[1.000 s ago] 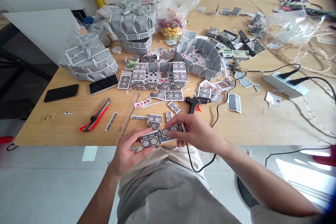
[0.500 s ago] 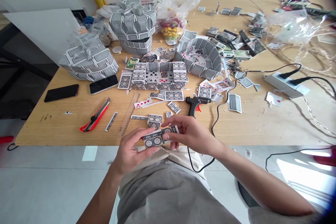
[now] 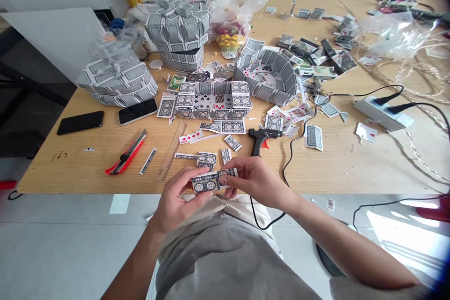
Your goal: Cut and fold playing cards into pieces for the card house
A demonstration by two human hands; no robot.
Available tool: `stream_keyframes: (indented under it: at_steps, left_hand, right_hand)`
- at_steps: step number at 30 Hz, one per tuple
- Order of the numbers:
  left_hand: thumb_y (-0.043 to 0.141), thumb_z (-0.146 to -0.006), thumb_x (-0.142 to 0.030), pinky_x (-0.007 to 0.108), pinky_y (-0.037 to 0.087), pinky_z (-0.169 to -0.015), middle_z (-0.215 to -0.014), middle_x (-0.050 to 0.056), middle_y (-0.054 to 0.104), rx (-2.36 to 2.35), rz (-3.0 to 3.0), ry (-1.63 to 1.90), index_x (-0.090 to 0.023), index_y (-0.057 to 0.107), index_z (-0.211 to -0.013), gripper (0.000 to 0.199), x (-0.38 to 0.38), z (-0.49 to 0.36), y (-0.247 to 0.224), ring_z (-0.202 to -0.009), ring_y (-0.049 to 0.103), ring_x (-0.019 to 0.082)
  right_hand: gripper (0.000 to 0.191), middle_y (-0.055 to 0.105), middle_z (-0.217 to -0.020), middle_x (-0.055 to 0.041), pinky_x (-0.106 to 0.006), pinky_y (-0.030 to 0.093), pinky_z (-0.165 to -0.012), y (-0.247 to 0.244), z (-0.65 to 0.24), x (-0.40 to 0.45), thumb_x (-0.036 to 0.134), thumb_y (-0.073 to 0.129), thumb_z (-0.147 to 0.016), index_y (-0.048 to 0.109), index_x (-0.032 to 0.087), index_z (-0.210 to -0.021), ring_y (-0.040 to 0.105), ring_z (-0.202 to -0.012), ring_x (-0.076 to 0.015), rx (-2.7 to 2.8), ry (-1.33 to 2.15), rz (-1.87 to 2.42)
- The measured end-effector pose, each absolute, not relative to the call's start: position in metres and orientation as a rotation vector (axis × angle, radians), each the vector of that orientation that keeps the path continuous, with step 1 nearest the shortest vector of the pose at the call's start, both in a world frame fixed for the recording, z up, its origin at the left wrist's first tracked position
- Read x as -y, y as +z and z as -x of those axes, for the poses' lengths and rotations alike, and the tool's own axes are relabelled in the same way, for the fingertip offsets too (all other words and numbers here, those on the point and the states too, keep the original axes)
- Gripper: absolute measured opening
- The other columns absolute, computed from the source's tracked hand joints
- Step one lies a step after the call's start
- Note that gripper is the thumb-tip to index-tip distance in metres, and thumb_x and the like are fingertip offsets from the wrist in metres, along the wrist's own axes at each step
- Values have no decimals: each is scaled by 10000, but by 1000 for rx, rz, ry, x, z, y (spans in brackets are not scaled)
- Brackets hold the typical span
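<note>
A folded playing-card piece (image 3: 205, 184) with a dark blue patterned back spans both hands over the table's front edge. My left hand (image 3: 179, 199) pinches its left end between thumb and fingers. On the right end, my right hand (image 3: 251, 179) grips the patterned card (image 3: 228, 174) that meets it; whether the two are joined I cannot tell. Just beyond lie a small folded card block (image 3: 206, 159) and a cut card piece (image 3: 226, 155). A rectangular box made of cards (image 3: 213, 102) stands farther back, its inside showing card faces.
A black glue gun (image 3: 262, 138) lies to the right, its cable hanging over the edge. A red utility knife (image 3: 126, 153), a clear ruler (image 3: 172, 152) and two phones (image 3: 80, 123) lie left. Card baskets (image 3: 265, 79) and a power strip (image 3: 383, 112) stand farther back.
My right fingers have come down onto the right-hand card, and the two card parts now lie more nearly in line. The view has shifted slightly.
</note>
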State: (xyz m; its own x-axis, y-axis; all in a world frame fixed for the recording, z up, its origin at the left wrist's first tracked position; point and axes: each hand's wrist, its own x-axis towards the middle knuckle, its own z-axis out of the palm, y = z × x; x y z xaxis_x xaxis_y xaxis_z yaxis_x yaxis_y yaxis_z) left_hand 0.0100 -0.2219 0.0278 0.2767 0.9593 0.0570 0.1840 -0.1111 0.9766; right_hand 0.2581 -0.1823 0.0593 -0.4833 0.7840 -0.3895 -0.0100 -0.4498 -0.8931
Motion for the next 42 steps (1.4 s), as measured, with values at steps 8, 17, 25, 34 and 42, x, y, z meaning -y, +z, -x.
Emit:
stream_keyframes:
  at_steps: [8,17,25,34,42]
  left_hand:
    - [797,-977,-370,253,656,-788,-1137,76,796,-1155,-1233,1001,-224,735,-1250,316,228,-22,34,-924,790,186]
    - [882,-904,-350,266,653,-864,-1079,69,810,-1233,-1122,1119,-197,767,-1159,319,226,-29,28,-961,798,192]
    - [913,-860,-388,275,655,-812,-1056,78,807,-1292,-1049,1068,-186,768,-1144,377,229,-13,25,-921,790,199]
    - [948,-758,-429,270,626,-605,-961,63,749,-1382,-848,1167,-172,759,-1059,439,218,30,17,-855,713,205]
    - [909,-813,-427,235,575,-556,-883,52,714,-1337,-875,1234,-185,825,-985,309,218,32,16,-767,638,162]
  right_hand:
    - [423,805,-738,-32,-291,638,-646,59,-255,189,533,937,-807,771,186,-984,812,-701,-210,1235,1939,1170]
    - [457,780,-706,-35,-269,590,-608,56,-249,193,579,932,-799,769,172,-928,757,-635,-174,1239,1909,1191]
    - [454,777,-786,-36,-271,541,-606,48,-250,191,611,842,-893,762,172,-979,726,-684,-164,1336,1893,1141]
    - [334,802,-1180,-163,-514,555,-1065,21,-231,154,339,822,-973,732,150,-1233,700,-1202,-358,2171,826,1358]
    - [346,776,-1195,-139,-518,560,-1074,15,-220,152,177,825,-940,710,184,-1266,689,-1196,-340,2207,861,1312]
